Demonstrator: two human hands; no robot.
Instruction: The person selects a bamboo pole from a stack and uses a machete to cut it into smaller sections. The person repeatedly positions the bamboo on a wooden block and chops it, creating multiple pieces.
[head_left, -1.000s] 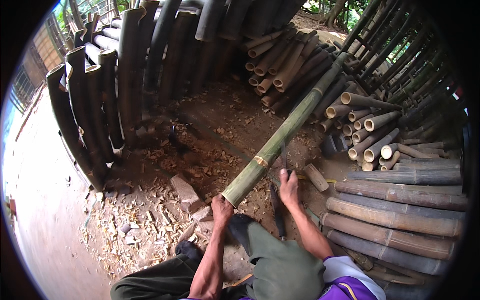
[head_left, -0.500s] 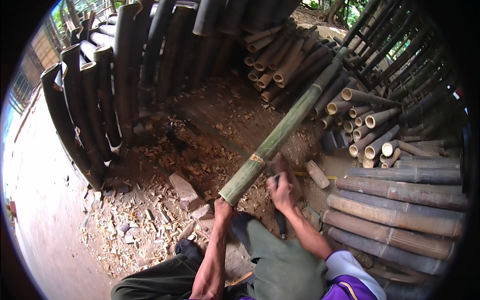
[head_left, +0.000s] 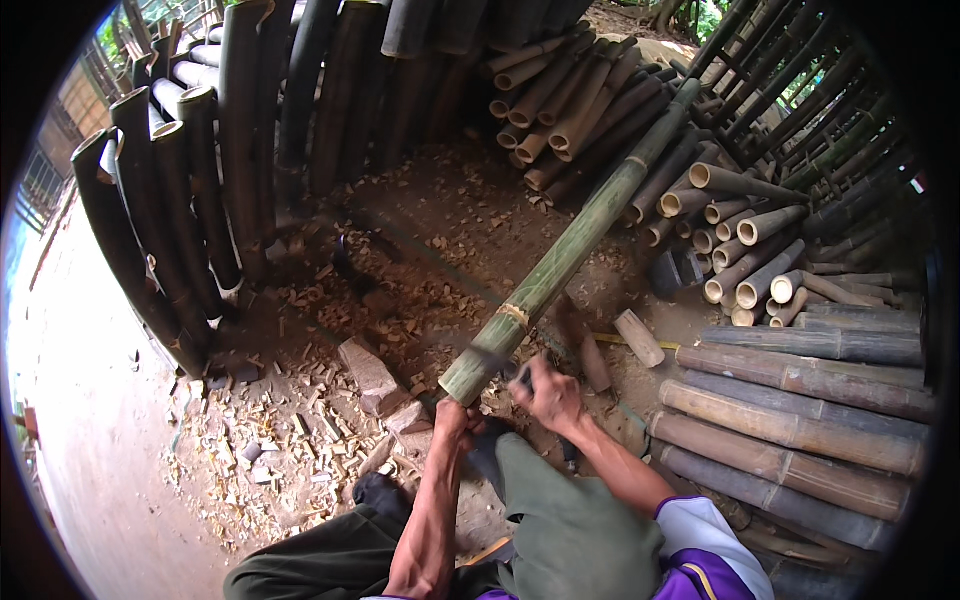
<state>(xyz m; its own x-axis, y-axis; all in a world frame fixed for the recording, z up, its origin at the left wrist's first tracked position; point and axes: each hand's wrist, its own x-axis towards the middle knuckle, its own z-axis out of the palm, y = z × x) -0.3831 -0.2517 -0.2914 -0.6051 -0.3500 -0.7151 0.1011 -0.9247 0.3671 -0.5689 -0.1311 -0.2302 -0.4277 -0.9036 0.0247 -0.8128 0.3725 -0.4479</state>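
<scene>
A long green bamboo pole (head_left: pixel 562 264) slants from my lap area up to the far right. At its near end my left hand (head_left: pixel 453 417) is closed around the lower rim, fingers partly hidden. My right hand (head_left: pixel 552 400) grips a dark-handled knife (head_left: pixel 492 361), its blade smeared by motion across the pole just short of the end. A pale, rough ring marks the node (head_left: pixel 513 313) a little beyond the blade. Below the pole, my legs are bent, with the right knee (head_left: pixel 560 520) close to both hands.
Wood chips (head_left: pixel 330 430) litter the ground at left, beside rough wood blocks (head_left: pixel 372 378). Stacked cut bamboo (head_left: pixel 800 400) fills the right side, more bundles (head_left: pixel 570 100) lie at the back, and dark upright poles (head_left: pixel 250 130) stand at left. A short wood piece (head_left: pixel 638 338) lies right of the pole.
My right hand has moved left and slightly down, bringing the knife over the pole near its end. The left hand stays at the pole's near end.
</scene>
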